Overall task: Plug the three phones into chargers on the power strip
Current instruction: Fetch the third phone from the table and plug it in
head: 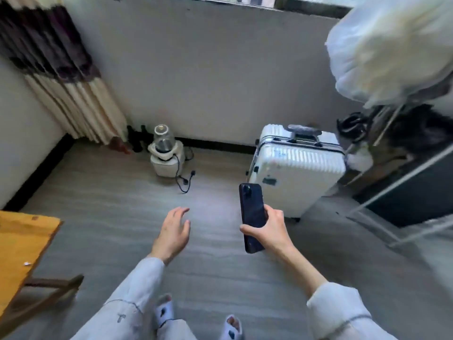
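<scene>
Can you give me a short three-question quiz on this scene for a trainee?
1. True or false: the right hand grips a dark rectangular phone.
2. What stands on the grey floor nearest the phone? A) white ribbed hard-shell suitcase B) red bucket C) blue chair
3. Fill in: the left hand holds ____.

Key: 1 true; 2 A; 3 nothing, its fingers are spread and relaxed. No power strip or charger shows in this view.
</scene>
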The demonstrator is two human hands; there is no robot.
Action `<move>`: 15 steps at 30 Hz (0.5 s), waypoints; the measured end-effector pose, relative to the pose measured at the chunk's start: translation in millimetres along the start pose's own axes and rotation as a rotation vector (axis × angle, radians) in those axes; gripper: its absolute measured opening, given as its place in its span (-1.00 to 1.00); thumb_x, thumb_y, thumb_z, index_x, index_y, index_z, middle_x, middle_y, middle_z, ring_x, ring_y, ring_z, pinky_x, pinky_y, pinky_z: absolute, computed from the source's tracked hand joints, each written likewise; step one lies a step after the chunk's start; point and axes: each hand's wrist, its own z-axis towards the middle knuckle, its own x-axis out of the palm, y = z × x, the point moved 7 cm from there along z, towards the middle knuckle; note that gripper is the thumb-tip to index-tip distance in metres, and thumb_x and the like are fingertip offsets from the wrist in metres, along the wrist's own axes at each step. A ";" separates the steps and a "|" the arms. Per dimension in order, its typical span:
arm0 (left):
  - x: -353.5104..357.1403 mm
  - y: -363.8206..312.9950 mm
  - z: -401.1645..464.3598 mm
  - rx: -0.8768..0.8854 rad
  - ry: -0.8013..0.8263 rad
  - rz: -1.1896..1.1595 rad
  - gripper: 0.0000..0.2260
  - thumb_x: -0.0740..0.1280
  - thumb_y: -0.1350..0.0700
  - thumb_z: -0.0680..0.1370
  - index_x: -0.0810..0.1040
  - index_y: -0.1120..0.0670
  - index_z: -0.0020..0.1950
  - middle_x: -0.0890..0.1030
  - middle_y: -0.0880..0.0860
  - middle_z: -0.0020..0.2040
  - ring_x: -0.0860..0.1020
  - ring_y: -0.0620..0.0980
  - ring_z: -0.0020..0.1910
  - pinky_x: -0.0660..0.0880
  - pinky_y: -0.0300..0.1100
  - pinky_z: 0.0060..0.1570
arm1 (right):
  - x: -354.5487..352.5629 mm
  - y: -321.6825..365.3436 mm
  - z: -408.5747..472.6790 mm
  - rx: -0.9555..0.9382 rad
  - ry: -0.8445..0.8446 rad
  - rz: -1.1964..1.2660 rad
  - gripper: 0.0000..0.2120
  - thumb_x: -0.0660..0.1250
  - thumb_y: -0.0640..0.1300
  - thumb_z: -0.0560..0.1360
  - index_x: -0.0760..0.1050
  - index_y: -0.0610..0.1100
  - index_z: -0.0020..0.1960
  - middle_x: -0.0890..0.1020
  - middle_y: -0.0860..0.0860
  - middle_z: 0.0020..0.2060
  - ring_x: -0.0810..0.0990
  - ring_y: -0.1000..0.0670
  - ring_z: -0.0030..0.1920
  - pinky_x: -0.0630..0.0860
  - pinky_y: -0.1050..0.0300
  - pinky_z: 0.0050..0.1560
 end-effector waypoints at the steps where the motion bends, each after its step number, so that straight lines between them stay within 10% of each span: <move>1: 18.8 -30.7 3.6 0.049 0.038 0.003 -0.67 0.20 0.26 0.55 0.38 0.24 0.32 0.42 0.19 0.33 0.35 0.10 0.37 0.16 -0.22 0.34 | -27.1 -16.5 -3.6 0.030 -0.042 0.042 -0.44 0.50 -0.06 0.23 0.40 -0.07 0.18 0.33 -0.02 0.08 0.41 -0.03 0.16 0.38 0.17 0.16; 15: 309.3 -400.5 -10.6 0.517 0.823 -0.235 -0.82 0.20 0.11 0.58 0.54 0.03 0.11 0.66 0.01 -0.06 0.61 -0.24 -0.09 0.49 -0.29 0.03 | -323.0 -207.8 -41.0 0.236 -0.718 0.130 -0.21 0.55 -0.11 0.20 0.30 -0.17 0.35 0.31 -0.01 0.08 0.38 0.00 0.16 0.18 0.46 0.00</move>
